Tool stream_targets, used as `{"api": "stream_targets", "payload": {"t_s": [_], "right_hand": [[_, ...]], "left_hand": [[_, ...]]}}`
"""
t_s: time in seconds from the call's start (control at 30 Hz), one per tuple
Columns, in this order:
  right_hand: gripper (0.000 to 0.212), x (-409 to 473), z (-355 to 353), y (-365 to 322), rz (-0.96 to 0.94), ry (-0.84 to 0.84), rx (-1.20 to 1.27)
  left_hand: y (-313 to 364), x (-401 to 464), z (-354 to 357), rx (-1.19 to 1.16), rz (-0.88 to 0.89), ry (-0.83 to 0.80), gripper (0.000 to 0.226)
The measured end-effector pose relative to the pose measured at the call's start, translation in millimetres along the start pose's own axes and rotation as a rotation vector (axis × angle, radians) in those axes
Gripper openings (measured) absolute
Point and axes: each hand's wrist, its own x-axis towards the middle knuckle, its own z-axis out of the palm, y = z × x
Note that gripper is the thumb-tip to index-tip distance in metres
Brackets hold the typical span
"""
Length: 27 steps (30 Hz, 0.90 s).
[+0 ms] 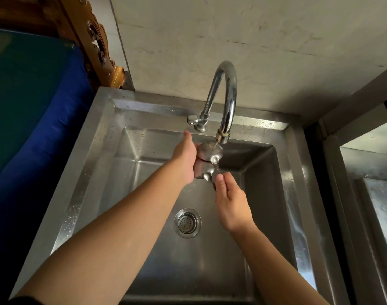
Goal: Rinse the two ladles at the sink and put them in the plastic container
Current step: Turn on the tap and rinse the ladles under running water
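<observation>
Steel sink [89,172] below: left hand [184,160] cups both ladles [210,151] under the tap [223,137]; right hand [232,205], fingers loosely open and empty, waits just beside their handles.

Dim, soft daylight from the right. Glare streaks the sink [293,216] rim right of the hands and the faucet [228,93] above them. Basin corners lie in shadow. Wide-angle distortion bends the frame edges; focus is sharp centrally.
</observation>
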Motion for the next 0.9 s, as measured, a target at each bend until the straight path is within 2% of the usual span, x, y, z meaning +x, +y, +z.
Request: {"api": "stream_targets", "payload": {"t_s": [0.07, 0.17, 0.27, 0.3, 0.37, 0.43, 0.5, 0.57, 0.67, 0.73, 0.83, 0.9], "right_hand": [[0.037, 3, 0, -1, 0.021, 0.031, 0.019], [0.036, 8, 2, -3, 0.043, 0.069, 0.043], [0.037, 15, 5, -5, 0.106, 0.109, 0.113], [0.038, 17, 7, -6, 0.132, 0.12, 0.144], [0.038, 21, 9, -7, 0.168, 0.132, 0.188], [0.037, 23, 11, -8, 0.189, 0.129, 0.215], [0.037, 22, 11, -7, 0.195, 0.132, 0.226], [0.037, 20, 11, -5, 0.193, 0.135, 0.223], [0.037, 15, 11, -3, 0.211, 0.123, 0.226], [0.038, 12, 12, -3, 0.212, 0.115, 0.217], [0.038, 7, 12, -6, 0.185, 0.072, 0.27], [0.039, 4, 8, -8, 0.166, 0.062, 0.281]], "left_hand": [[-3, 1, -2, -0.117, 0.008, -0.106, 0.073], [-10, 5, -6, -0.238, 0.024, -0.254, 0.061], [-21, 10, -10, -0.225, 0.177, -0.409, 0.031], [-25, 12, -11, -0.191, 0.249, -0.453, 0.028], [-33, 14, -11, -0.136, 0.336, -0.494, 0.052], [-37, 16, -8, -0.125, 0.339, -0.459, 0.072], [-37, 15, -4, -0.12, 0.315, -0.392, 0.074], [-36, 13, 1, -0.142, 0.277, -0.347, 0.063], [-31, 12, 7, -0.243, 0.192, -0.319, 0.03], [-28, 12, 9, -0.266, 0.112, -0.234, 0.024], [-24, 16, 6, -0.059, 0.11, -0.013, 0.033], [-15, 18, 0, 0.188, 0.28, 0.086, 0.037]]}}
